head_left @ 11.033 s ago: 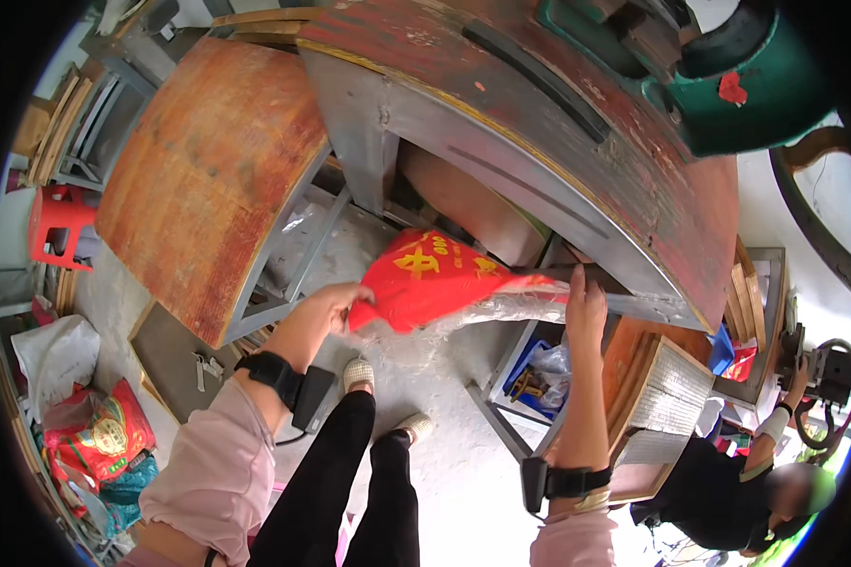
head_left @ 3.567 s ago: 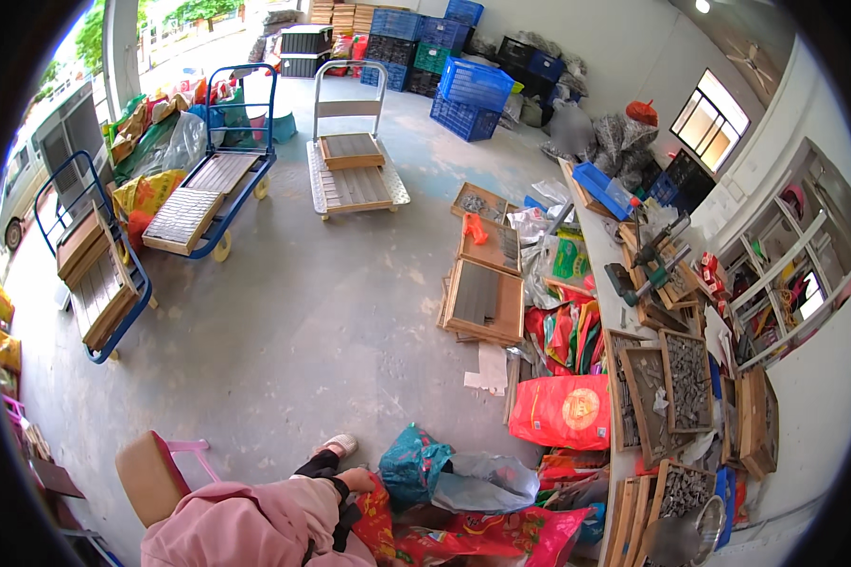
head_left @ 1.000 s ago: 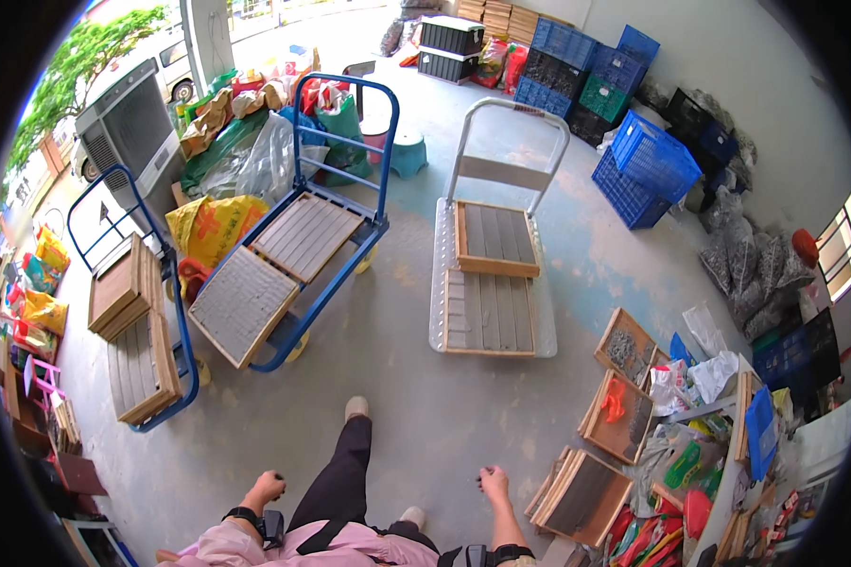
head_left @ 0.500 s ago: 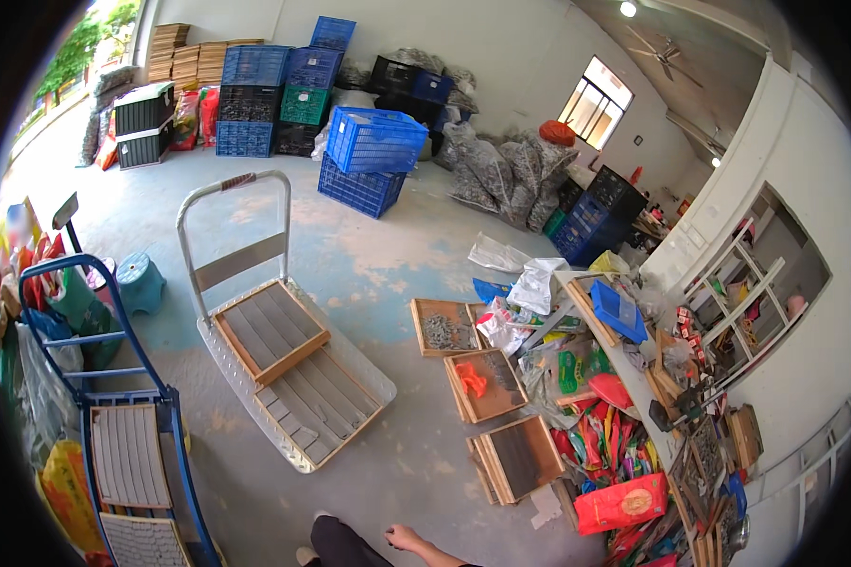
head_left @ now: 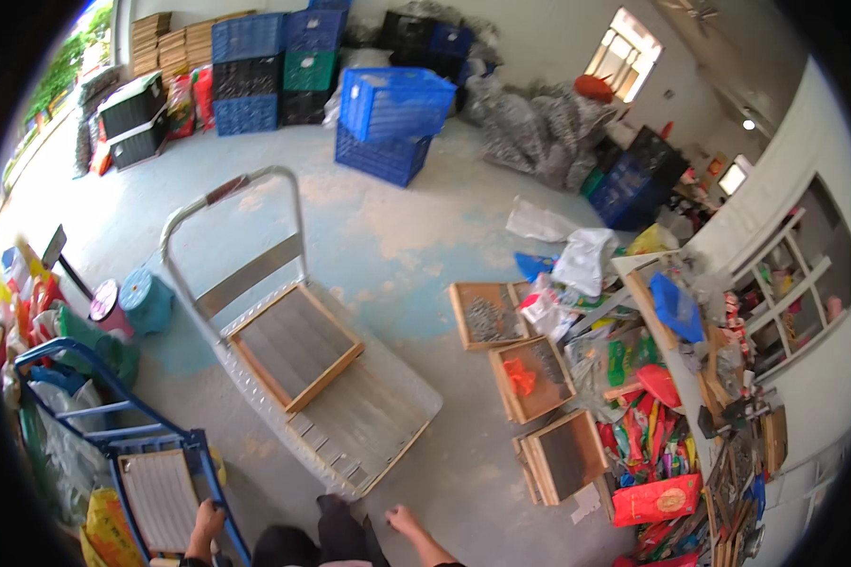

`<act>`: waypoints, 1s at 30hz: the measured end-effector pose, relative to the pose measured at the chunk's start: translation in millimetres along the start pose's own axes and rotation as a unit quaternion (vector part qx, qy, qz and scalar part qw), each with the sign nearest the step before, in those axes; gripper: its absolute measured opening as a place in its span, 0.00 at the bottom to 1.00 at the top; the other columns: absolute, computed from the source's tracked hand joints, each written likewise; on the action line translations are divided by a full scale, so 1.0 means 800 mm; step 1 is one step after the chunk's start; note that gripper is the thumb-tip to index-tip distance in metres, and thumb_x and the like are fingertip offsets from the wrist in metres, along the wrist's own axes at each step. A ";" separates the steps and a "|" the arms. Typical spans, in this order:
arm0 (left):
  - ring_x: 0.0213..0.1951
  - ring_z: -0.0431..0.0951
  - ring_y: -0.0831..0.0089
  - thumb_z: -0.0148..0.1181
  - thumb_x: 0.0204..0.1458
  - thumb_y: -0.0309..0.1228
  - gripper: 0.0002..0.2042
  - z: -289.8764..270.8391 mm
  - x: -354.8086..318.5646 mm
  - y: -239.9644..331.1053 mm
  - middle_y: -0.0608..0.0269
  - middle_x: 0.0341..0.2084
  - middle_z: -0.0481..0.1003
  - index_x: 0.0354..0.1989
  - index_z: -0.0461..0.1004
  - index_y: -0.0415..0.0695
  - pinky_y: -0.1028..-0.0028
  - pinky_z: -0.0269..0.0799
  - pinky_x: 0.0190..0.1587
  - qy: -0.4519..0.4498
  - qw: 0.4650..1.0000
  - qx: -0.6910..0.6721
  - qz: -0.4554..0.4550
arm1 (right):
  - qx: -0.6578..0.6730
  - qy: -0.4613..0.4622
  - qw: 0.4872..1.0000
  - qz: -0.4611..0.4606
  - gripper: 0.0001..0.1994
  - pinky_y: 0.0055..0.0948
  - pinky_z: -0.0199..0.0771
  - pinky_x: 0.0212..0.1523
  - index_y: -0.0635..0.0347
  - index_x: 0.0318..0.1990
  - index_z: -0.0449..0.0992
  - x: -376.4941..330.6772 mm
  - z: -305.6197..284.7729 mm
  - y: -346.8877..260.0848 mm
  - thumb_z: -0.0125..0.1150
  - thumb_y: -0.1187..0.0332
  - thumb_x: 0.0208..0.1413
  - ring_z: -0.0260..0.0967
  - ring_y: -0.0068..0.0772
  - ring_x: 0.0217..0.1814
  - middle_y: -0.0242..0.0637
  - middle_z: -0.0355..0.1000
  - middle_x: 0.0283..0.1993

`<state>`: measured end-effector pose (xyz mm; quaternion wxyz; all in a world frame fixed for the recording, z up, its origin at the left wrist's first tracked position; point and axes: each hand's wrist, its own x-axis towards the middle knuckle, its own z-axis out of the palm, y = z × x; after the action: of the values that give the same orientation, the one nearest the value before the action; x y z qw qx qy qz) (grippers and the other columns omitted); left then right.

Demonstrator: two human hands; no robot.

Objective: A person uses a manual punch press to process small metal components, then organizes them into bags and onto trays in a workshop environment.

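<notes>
At the lower left, my left hand [head_left: 210, 520] hangs over the right rail of a blue hand truck [head_left: 151, 435], fingers curled in. No object shows in it, and whether it touches the rail I cannot tell. On the hand truck lies a wood-framed tray [head_left: 156, 501] of grey strips. My right hand [head_left: 405, 522] is loosely closed over the floor, with nothing visible in it. Ahead of my legs stands a silver platform trolley [head_left: 219, 354]. It carries a wooden tray of grey strips [head_left: 298, 345] overlapping a second tray [head_left: 369, 416] with a similar grey surface.
Right of the trolley, wooden trays [head_left: 529, 378] lie on the floor, one holding an orange thing. Beyond them are colourful packets [head_left: 648, 430] and a cluttered bench [head_left: 676, 378]. Blue crates [head_left: 388, 123] stand ahead. Left are a blue stool [head_left: 147, 298] and bags [head_left: 76, 425].
My left hand has come into view at the lower left. The view has shifted, and the trolley and right-hand trays now appear farther right. My right hand stays loosely closed.
</notes>
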<state>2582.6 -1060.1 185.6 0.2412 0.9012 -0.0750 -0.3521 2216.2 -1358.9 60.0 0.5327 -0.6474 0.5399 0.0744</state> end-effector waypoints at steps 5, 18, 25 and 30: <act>0.36 0.73 0.48 0.50 0.38 0.29 0.14 -0.036 0.092 0.030 0.40 0.29 0.72 0.33 0.71 0.35 0.62 0.68 0.39 -0.063 0.989 0.133 -0.005 | 0.106 0.052 0.993 0.022 0.12 0.23 0.69 0.19 0.67 0.39 0.71 0.021 -0.044 -0.122 0.53 0.68 0.49 0.68 0.23 0.20 0.38 0.72 0.25; 0.40 0.71 0.49 0.51 0.39 0.33 0.15 -0.052 0.400 0.277 0.42 0.32 0.73 0.35 0.73 0.39 0.61 0.65 0.45 -0.152 0.929 0.297 0.164 | 0.212 0.168 0.925 0.268 0.11 0.28 0.69 0.20 0.67 0.35 0.71 0.011 0.064 -0.132 0.53 0.69 0.47 0.70 0.31 0.20 0.42 0.72 0.24; 0.38 0.73 0.51 0.51 0.41 0.33 0.12 -0.009 0.657 0.410 0.44 0.30 0.73 0.34 0.73 0.42 0.62 0.68 0.42 -0.109 0.933 0.288 0.187 | 0.283 0.119 0.883 0.355 0.11 0.23 0.69 0.18 0.67 0.39 0.70 0.092 0.190 -0.242 0.53 0.70 0.50 0.68 0.26 0.20 0.40 0.71 0.25; 0.39 0.73 0.52 0.49 0.41 0.33 0.13 0.001 0.758 0.467 0.46 0.32 0.73 0.35 0.74 0.43 0.64 0.67 0.44 -0.096 0.943 0.269 0.169 | 0.312 0.065 0.903 0.289 0.09 0.20 0.69 0.21 0.62 0.37 0.71 0.193 0.241 -0.344 0.52 0.67 0.52 0.67 0.20 0.21 0.33 0.71 0.25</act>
<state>3043.9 -1571.1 4.1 0.0371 0.8685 -0.3414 -0.3573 2585.4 -1347.3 42.3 0.6260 -0.2669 0.7326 0.0108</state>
